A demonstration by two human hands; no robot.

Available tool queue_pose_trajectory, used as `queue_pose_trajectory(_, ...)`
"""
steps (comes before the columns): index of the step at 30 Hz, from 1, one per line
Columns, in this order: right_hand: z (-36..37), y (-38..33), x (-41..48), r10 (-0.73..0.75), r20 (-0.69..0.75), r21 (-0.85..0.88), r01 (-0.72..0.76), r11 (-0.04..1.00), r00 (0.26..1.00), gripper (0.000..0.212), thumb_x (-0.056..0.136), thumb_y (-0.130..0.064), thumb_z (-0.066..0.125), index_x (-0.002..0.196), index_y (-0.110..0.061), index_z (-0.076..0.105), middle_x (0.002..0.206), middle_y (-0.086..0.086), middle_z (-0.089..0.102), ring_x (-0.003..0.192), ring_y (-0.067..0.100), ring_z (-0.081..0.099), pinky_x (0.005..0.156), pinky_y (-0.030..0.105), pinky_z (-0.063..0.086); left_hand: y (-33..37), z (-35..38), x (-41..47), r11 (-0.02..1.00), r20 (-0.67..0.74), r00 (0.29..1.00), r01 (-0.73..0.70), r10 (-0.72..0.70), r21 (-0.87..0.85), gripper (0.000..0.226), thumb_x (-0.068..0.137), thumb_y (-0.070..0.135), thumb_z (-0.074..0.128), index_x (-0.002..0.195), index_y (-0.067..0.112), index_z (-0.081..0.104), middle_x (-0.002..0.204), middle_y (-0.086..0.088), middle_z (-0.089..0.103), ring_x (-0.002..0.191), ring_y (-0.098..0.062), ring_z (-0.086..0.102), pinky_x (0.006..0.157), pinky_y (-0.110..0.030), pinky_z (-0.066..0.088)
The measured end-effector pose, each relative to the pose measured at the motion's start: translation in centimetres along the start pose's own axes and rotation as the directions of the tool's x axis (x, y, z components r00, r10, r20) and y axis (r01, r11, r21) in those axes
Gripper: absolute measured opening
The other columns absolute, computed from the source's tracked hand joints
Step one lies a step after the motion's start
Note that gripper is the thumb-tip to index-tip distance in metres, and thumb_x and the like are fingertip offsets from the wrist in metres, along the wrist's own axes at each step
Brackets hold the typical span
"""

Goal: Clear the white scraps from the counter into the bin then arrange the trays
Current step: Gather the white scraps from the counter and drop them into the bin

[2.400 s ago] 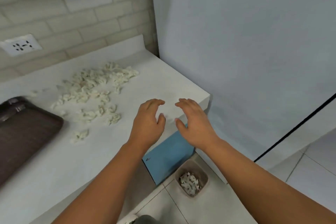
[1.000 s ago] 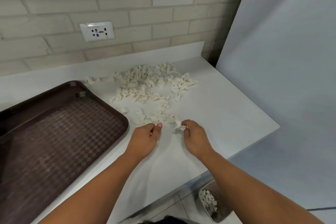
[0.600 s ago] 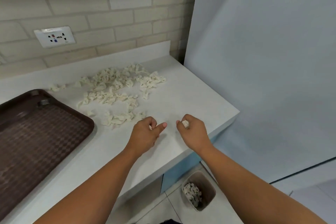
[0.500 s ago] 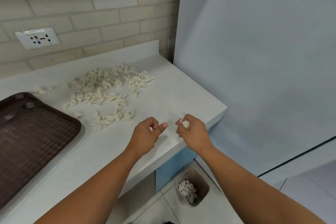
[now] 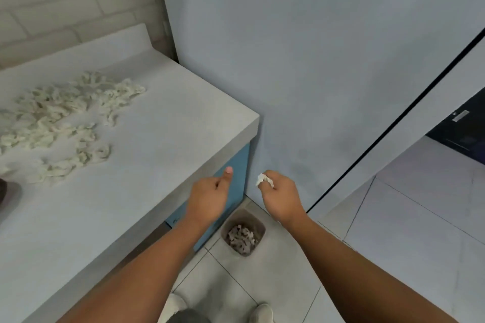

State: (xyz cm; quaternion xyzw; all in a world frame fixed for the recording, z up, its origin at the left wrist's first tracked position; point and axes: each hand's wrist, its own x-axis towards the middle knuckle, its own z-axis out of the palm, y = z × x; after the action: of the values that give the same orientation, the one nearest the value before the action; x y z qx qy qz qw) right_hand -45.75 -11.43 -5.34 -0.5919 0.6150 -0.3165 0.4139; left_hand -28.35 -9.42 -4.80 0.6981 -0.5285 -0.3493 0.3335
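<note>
Scrap (image 5: pixel 263 179) in right hand (image 5: pixel 281 199)

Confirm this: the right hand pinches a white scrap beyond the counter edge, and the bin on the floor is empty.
Not empty: the head view shows the bin holding scraps. The right hand does pinch a scrap beyond the counter edge.

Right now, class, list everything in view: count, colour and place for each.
counter: one, pale grey, left
scraps: many, white, heaped on the counter's left
bin: one, beige, on the floor below the hands, part full
cabinet front: one, blue, under the counter
brick wall: one, pale, behind the counter
floor tiles: several, light grey, lower right
left hand: one, fingers curled, thumb out, at the counter edge
right hand: one, pinching a white scrap, past the counter edge
</note>
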Motion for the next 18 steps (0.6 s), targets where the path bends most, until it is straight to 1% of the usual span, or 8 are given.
queue_pose_trajectory(3, 0.1, 2.9, 0.1, 0.059, -0.025, 0.037, -0.058, 0.998, 0.998, 0.032, 0.091, -0.022, 0.053, 0.061, -0.017, 0.042, 0.054, -0.008, 0.039, 0.052, 0.007, 0.036, 0.055, 0.029, 0.033, -1.5, 2.4, 0.4, 0.998, 0.067, 0.997, 0.027, -0.031, 0.050, 0.062, 0.098, 0.057, 0.038, 0.051, 0.017, 0.026, 0.045, 0.004, 0.027, 0.043, -0.012, 0.026, 0.049, -0.030, 0.027)
queue_pose_trajectory(6, 1.3, 5.7, 0.4, 0.141, -0.071, 0.105, -0.133, 0.986, 0.987, 0.046, 0.094, -0.041, 0.053, 0.057, -0.019, 0.037, 0.053, -0.006, 0.035, 0.052, 0.010, 0.034, 0.054, 0.029, 0.031, -4.1, 4.9, 1.1, 0.992, 0.130, 0.988, 0.064, -0.078, 0.108, 0.064, 0.099, 0.054, 0.038, 0.048, 0.016, 0.028, 0.042, 0.006, 0.031, 0.040, -0.011, 0.030, 0.049, -0.029, 0.028)
queue_pose_trajectory(8, 2.5, 7.9, 1.0, 0.221, -0.098, 0.078, -0.214, 0.974, 0.970, 0.054, 0.094, -0.051, 0.050, 0.053, -0.019, 0.034, 0.048, -0.009, 0.033, 0.049, 0.010, 0.033, 0.051, 0.027, 0.030, -6.6, 6.4, 1.8, 0.989, 0.160, 0.984, 0.054, -0.076, 0.138, 0.065, 0.100, 0.052, 0.039, 0.047, 0.014, 0.032, 0.041, 0.004, 0.036, 0.041, -0.012, 0.035, 0.048, -0.032, 0.033)
queue_pose_trajectory(11, 4.4, 12.0, 2.1, 0.316, -0.124, -0.010, -0.319, 0.948, 0.941, 0.048, 0.093, -0.035, 0.054, 0.050, -0.021, 0.041, 0.044, -0.008, 0.038, 0.047, 0.012, 0.039, 0.054, 0.027, 0.034, -10.6, 8.6, 3.3, 0.983, 0.206, 0.976, 0.037, -0.075, 0.180, 0.065, 0.101, 0.050, 0.038, 0.047, 0.012, 0.039, 0.047, -0.004, 0.048, 0.049, -0.024, 0.049, 0.055, -0.042, 0.045)
queue_pose_trajectory(12, 5.1, 13.4, 2.5, 0.333, -0.119, -0.045, -0.340, 0.939, 0.935, 0.039, 0.091, -0.030, 0.055, 0.054, -0.021, 0.047, 0.049, -0.007, 0.044, 0.050, 0.014, 0.043, 0.057, 0.028, 0.036, -12.0, 9.5, 3.9, 0.979, 0.216, 0.973, 0.035, -0.079, 0.199, 0.065, 0.100, 0.049, 0.039, 0.048, 0.011, 0.040, 0.050, -0.006, 0.051, 0.053, -0.026, 0.051, 0.057, -0.043, 0.046)
queue_pose_trajectory(14, 6.7, 16.8, 3.6, 0.364, -0.102, -0.109, -0.374, 0.921, 0.926, 0.018, 0.090, -0.028, 0.055, 0.077, -0.016, 0.061, 0.068, 0.002, 0.059, 0.064, 0.019, 0.054, 0.063, 0.029, 0.043, -14.7, 11.6, 5.4, 0.974, 0.226, 0.968, 0.057, -0.107, 0.220, 0.064, 0.100, 0.048, 0.040, 0.048, 0.011, 0.039, 0.052, -0.008, 0.050, 0.055, -0.028, 0.050, 0.058, -0.042, 0.045)
queue_pose_trajectory(16, 8.1, 19.7, 4.6, 0.394, -0.075, -0.118, -0.401, 0.908, 0.916, 0.015, 0.090, -0.027, 0.053, 0.094, -0.016, 0.062, 0.085, 0.006, 0.066, 0.074, 0.024, 0.061, 0.068, 0.032, 0.049, -16.7, 13.1, 6.7, 0.968, 0.229, 0.962, 0.094, -0.149, 0.234, 0.064, 0.100, 0.048, 0.041, 0.047, 0.013, 0.038, 0.052, -0.008, 0.048, 0.056, -0.027, 0.049, 0.058, -0.040, 0.044)
queue_pose_trajectory(18, 10.1, 23.5, 5.6, 0.445, -0.042, -0.107, -0.447, 0.888, 0.894, 0.009, 0.092, -0.025, 0.050, 0.097, -0.024, 0.058, 0.093, 0.007, 0.068, 0.079, 0.030, 0.066, 0.070, 0.038, 0.054, -20.3, 15.8, 8.1, 0.957, 0.222, 0.952, 0.155, -0.211, 0.244, 0.064, 0.101, 0.046, 0.042, 0.046, 0.013, 0.037, 0.051, -0.006, 0.046, 0.056, -0.027, 0.047, 0.057, -0.035, 0.040)
